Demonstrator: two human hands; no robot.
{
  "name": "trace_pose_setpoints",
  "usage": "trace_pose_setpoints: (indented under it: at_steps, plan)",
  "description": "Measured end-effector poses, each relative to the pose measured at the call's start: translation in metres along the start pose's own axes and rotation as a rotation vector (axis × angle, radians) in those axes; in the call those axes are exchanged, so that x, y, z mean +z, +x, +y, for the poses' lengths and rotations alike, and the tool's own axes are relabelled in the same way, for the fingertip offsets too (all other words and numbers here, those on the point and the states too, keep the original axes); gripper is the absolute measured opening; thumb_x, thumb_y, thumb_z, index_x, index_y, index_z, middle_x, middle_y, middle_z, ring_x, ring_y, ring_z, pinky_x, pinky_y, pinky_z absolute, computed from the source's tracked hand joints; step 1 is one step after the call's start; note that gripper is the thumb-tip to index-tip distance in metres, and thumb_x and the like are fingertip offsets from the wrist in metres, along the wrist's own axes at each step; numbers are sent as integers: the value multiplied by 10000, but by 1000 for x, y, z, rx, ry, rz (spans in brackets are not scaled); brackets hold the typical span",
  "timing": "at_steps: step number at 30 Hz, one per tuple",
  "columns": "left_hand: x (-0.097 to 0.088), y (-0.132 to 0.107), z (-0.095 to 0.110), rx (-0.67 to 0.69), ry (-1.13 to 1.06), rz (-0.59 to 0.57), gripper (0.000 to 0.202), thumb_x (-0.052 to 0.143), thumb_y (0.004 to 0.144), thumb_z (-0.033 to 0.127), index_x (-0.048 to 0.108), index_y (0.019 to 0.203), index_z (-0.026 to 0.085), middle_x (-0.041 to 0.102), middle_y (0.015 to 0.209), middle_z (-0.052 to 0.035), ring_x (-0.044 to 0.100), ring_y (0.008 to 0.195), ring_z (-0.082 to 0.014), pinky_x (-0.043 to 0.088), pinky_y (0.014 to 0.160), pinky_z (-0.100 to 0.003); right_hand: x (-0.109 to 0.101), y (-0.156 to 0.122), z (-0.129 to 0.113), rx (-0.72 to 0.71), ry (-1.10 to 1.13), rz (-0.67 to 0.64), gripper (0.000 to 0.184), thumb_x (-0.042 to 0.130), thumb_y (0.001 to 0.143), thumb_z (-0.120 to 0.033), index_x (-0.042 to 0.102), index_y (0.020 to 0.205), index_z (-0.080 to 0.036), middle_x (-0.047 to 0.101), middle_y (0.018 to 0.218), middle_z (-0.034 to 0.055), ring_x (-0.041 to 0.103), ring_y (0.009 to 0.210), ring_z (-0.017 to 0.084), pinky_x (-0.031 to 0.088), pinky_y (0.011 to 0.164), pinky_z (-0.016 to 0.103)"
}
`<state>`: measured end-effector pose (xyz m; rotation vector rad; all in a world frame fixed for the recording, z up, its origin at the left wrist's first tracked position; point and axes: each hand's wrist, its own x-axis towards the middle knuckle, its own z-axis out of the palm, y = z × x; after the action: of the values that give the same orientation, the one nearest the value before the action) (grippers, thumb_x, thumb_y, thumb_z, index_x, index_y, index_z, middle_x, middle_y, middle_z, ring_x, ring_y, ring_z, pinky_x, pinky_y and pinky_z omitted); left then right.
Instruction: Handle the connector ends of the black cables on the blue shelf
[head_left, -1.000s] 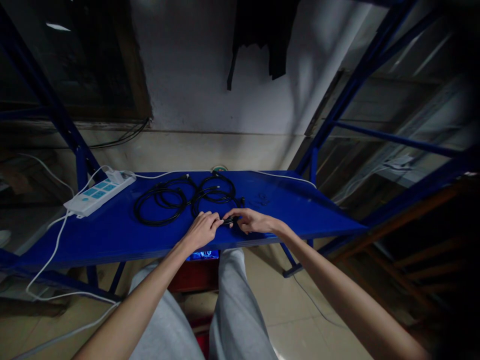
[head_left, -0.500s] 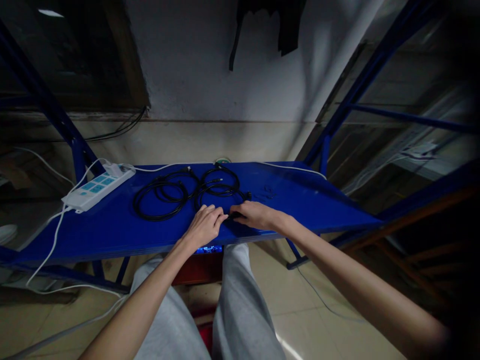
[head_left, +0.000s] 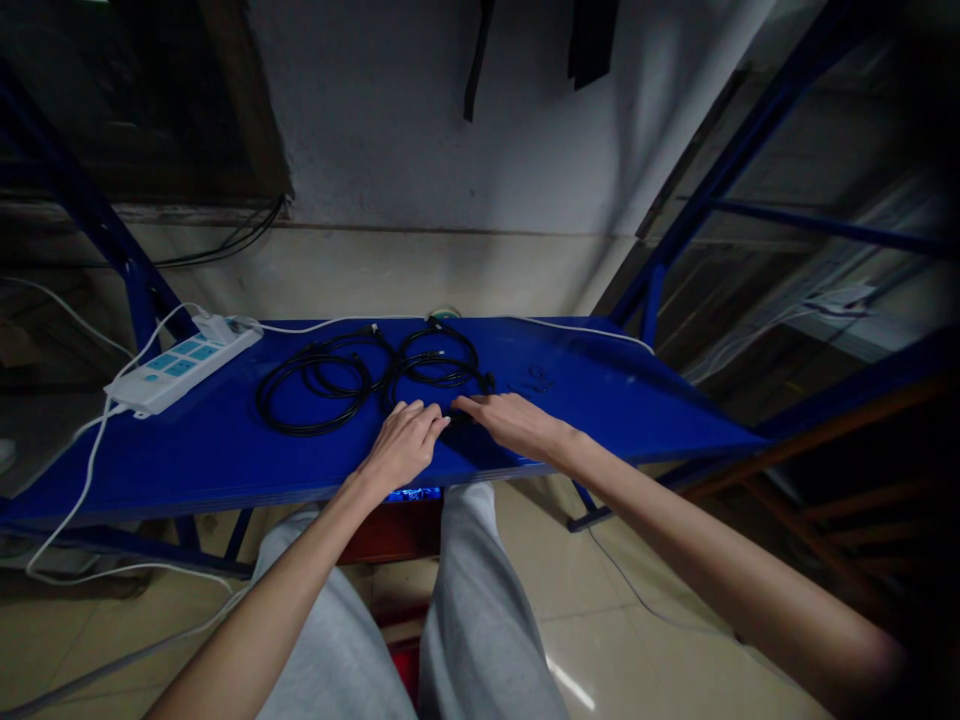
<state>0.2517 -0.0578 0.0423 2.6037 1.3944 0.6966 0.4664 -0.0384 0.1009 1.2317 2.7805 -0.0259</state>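
Close to the front edge of the blue table (head_left: 577, 400), both my hands meet at the near side of a coiled black cable (head_left: 474, 350). My left hand (head_left: 409, 438) has its fingers curled and thumb pressed in on the cable's near part. From the right, my right hand (head_left: 510, 418) pinches the same cable, its fingertips just short of the left thumb. The stretch between the fingers is mostly hidden. Another looped black cable (head_left: 300, 432) lies flat to the left, overlapping the first. Light-coloured connector ends show on the coils.
A white power strip (head_left: 176, 370) with a plug in it sits at the table's left end. Its white cord (head_left: 94, 470) hangs over the edge. Several small dark ties (head_left: 536, 378) lie right of the coils. Blue frame posts (head_left: 652, 305) rise at both ends.
The view has shifted slightly. My hands stay together at the coil's near side, with the right fingers a little more extended toward the left thumb. The coils lie as before.
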Motion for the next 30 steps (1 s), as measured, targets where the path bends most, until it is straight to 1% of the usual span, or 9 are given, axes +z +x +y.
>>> trace_pose_setpoints:
  at_steps: [2,5,6,10,14,17,21,25,30]
  plan:
    - [1,0,0,13,13,-11,385,275,1088,354,578,904,203,630,869,-55,576,835,-209,390,818,-357,3,-4,4,-25,42,23,396,437,925,12,529,1260,-179,722,999,99,670,721,153,343,590,248]
    - [3,0,0,37,38,-50,388,271,1086,352,580,909,199,627,857,-59,582,831,-210,395,814,-356,8,-11,12,-61,100,83,176,486,990,-113,589,1122,-169,725,979,97,663,721,151,340,601,247]
    - [3,0,0,46,47,-62,384,273,1086,352,579,913,198,627,856,-60,584,835,-211,398,816,-356,11,-13,15,-74,109,111,146,496,1000,-145,612,1087,-165,726,987,100,662,725,148,344,608,246]
    - [4,0,0,74,55,-95,361,289,1082,338,574,914,194,629,867,-62,590,867,-215,414,833,-359,20,-19,24,-121,124,217,201,493,996,-146,688,1044,-159,730,1023,104,665,774,148,385,649,239]
    - [1,0,2,92,37,-85,323,315,1076,314,571,919,195,619,1002,-78,588,949,-210,435,864,-341,25,-21,28,-194,120,318,232,479,1014,-161,710,1015,-172,715,1079,113,663,924,181,447,770,258]
    - [-2,-1,4,101,19,-98,284,336,1071,302,588,987,200,587,1065,-78,587,933,-196,450,841,-324,27,-20,29,-202,61,379,271,442,1042,-191,708,997,-165,683,1041,116,632,925,185,444,789,272]
    - [-5,-1,6,102,-21,-147,252,374,1059,287,611,1124,232,576,1077,-68,588,920,-194,462,847,-330,33,-16,27,-155,69,323,232,477,1027,-180,694,951,-147,633,956,85,589,792,146,387,673,241]
    - [-4,-1,6,111,-3,-156,254,382,1053,291,603,1159,227,585,1104,-79,584,967,-214,452,896,-358,37,-17,25,-126,85,264,184,508,1006,-143,676,931,-140,620,923,56,565,721,114,347,631,235]
    - [-1,-2,5,137,59,-151,262,354,1052,275,586,1151,207,603,1139,-98,571,1024,-238,430,925,-387,32,-25,25,-137,-105,181,165,498,992,-88,654,1018,-136,629,981,71,569,719,118,345,608,246]
